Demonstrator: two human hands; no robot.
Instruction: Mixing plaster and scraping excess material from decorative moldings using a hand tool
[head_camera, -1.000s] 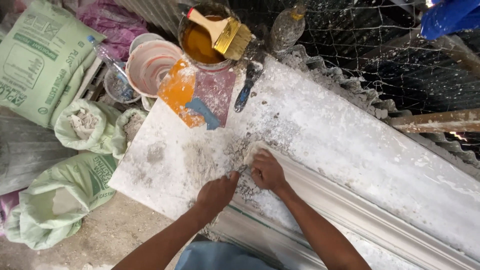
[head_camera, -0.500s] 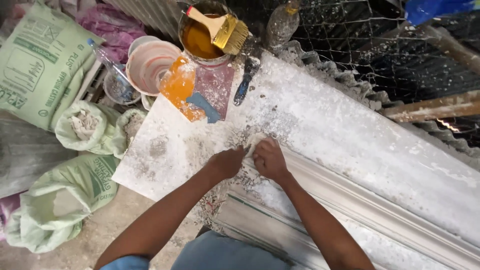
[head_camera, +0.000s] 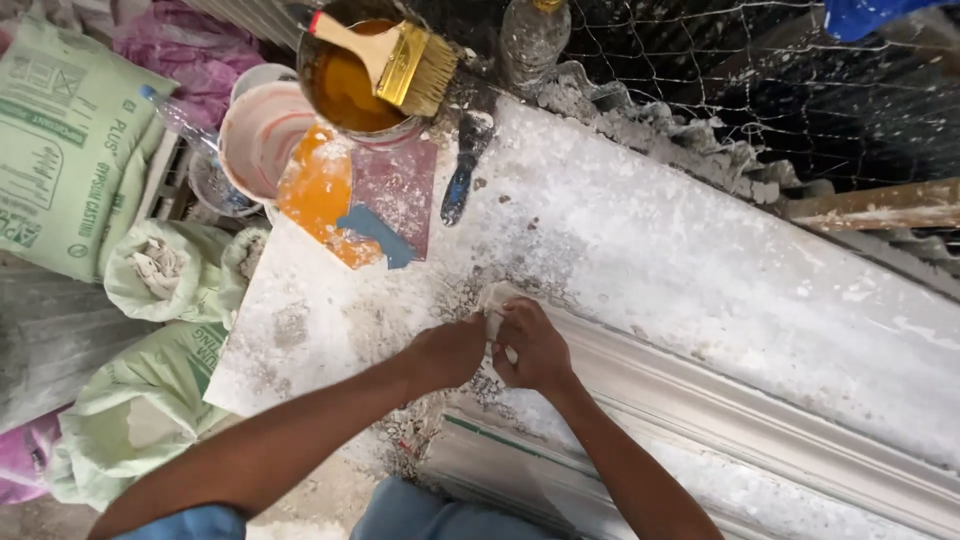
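Counter: white plaster-dusted counter (head_camera: 700, 270), wire mesh behind.
Moulding: white plaster moulding (head_camera: 760, 420) lies along near edge.
Left hand (head_camera: 450, 350): clenched at moulding's end.
Right hand (head_camera: 535, 345): pinching the same end.
Brush: paintbrush (head_camera: 395, 55) across orange-filled can (head_camera: 345, 90).

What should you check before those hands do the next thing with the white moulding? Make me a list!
1. Both hands at the moulding's end: left hand and right hand meet there. Ok.
2. Plaster moulding lying flat on the slab: ok.
3. What the fingers pinch: cannot tell.
4. Paintbrush resting across the can of orange liquid, away from the hands: ok.
5. Scraper within reach: ok.
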